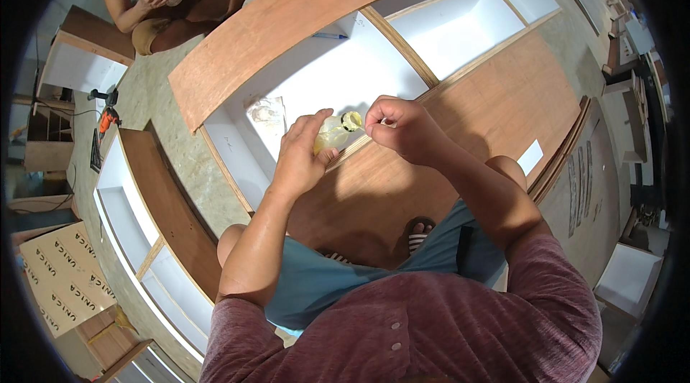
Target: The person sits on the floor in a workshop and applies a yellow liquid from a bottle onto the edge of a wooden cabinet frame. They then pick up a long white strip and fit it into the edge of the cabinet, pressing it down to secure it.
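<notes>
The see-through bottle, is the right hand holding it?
No, the left hand grips the bottle, while the right hand is beside its mouth.

The bottle (328, 137) you have before you looks like glossy, see-through plastic. Your cabinet's brown panel (525, 88) is smooth, grained wood with a soft sheen; its white lining (316, 70) looks smooth and slightly glossy, and the divider (399, 47) shows bare wood. Your shirt (460, 325) is matt, streaky cloth, your shorts (323, 275) plainer cloth. The floor (187, 88) resembles matt concrete.
</notes>
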Available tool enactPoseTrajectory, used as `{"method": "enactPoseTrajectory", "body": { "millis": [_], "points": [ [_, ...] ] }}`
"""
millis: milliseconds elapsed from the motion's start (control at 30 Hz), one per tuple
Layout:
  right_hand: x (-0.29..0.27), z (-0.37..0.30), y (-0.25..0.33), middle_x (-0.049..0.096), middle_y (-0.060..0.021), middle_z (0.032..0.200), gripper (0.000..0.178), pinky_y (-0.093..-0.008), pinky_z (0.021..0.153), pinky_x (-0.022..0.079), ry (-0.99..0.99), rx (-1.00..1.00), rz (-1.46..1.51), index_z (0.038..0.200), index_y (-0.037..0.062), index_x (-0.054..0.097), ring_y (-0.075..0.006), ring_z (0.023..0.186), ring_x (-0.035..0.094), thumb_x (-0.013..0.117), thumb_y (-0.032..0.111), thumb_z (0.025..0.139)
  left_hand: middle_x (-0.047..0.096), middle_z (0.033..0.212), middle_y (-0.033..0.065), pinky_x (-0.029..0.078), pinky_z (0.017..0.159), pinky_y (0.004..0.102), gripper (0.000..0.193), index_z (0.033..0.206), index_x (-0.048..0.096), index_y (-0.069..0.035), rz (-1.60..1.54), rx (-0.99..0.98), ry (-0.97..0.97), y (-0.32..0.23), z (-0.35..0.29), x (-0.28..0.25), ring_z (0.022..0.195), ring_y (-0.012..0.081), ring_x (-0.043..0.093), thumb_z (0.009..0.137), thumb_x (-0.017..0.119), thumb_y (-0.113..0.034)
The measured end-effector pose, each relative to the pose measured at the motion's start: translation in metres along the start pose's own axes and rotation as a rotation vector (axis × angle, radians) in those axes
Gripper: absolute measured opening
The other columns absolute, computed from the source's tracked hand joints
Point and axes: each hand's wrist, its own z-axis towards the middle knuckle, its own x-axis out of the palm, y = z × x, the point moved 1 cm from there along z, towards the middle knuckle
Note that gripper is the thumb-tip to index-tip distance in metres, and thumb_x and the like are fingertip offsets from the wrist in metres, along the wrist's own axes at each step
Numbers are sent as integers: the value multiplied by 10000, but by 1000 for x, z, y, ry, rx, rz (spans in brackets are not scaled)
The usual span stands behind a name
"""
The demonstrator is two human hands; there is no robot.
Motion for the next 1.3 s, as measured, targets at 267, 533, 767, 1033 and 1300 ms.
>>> {"method": "enactPoseTrajectory", "body": {
  "millis": [267, 533, 767, 1033, 1300],
  "points": [
    [-6, 5, -9, 660, -31, 952, 128, -291, 802, 512, -107, -10, 21, 1019, 42, 712, -125, 915, 615, 726, 55, 893, 604, 1276, 146, 462, 1023, 446, 701, 1432, 540, -122, -48, -28, 9, -6, 0, -2, 1191, 354, 582, 794, 828, -86],
    [0, 2, -4, 661, -82, 1047, 189, -364, 854, 524, -203, -532, -439, 959, 69, 690, -257, 950, 647, 759, 13, 792, 620, 1244, 149, 483, 1008, 444, 688, 1431, 540, -115, -112, 3, 44, -7, -2, -1, 1156, 367, 612, 805, 819, -68],
    [2, 4, 2, 670, -55, 1010, 162, -409, 917, 487, -227, -622, -493, 882, 78, 649, -269, 978, 630, 754, 15, 776, 595, 1280, 147, 486, 995, 423, 692, 1443, 523, -112, -180, -38, 91, -6, -2, -4, 1193, 356, 588, 816, 807, -49],
    [4, -1, -1, 637, -40, 1107, 156, -424, 971, 461, -289, -591, -586, 910, 106, 721, -275, 1079, 577, 772, 84, 764, 591, 1287, 145, 485, 1006, 426, 692, 1446, 522, -117, -169, -8, 88, -8, -6, -6, 1192, 350, 589, 817, 802, -48],
    [0, 2, 5, 638, -64, 1124, 132, -423, 965, 471, -196, -597, -596, 867, 101, 726, -288, 1105, 581, 786, 78, 751, 601, 1283, 145, 490, 999, 445, 679, 1435, 535, -111, -161, -24, 115, -9, -2, -6, 1176, 364, 598, 812, 803, -57]
  ]
}}
